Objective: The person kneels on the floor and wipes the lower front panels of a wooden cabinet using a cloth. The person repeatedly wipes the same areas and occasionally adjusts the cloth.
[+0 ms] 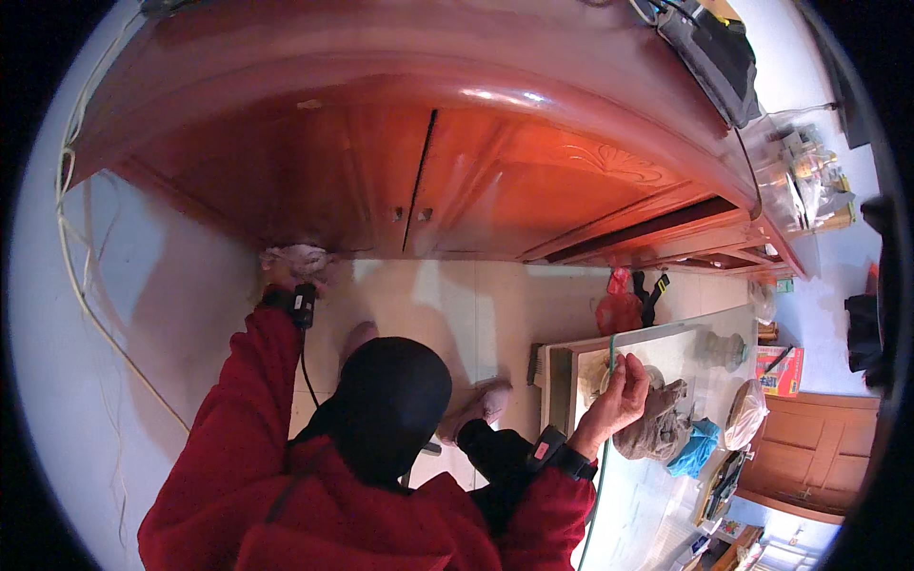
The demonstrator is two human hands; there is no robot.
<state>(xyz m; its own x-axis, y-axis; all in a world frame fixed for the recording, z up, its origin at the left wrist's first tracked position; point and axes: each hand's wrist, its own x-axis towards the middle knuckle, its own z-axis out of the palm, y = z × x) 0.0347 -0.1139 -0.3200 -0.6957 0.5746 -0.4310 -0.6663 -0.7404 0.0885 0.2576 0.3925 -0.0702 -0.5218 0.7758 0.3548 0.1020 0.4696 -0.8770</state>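
Observation:
My left hand (280, 273) is low at the left, on a pale crumpled cloth (303, 261) pressed against the bottom edge of a reddish-brown wooden cabinet (493, 182), near its left end. The hand is partly hidden by the cloth and by a black device at the wrist. My right hand (620, 401) rests at the near edge of a glass-topped table (635, 514), its fingertips bent together by the green glass rim. Whether anything thin is between them cannot be told. Beside it on the table lie a brownish crumpled cloth (660, 428) and a blue cloth (696, 448).
A red plastic bag (618, 311) and a black strap (648, 303) are between cabinet and table. A glass jar (721, 350) and a white plastic bag (746, 414) stand farther along the tabletop. Pale cables (89, 307) hang along the left wall. A black bag (707, 61) lies on the cabinet.

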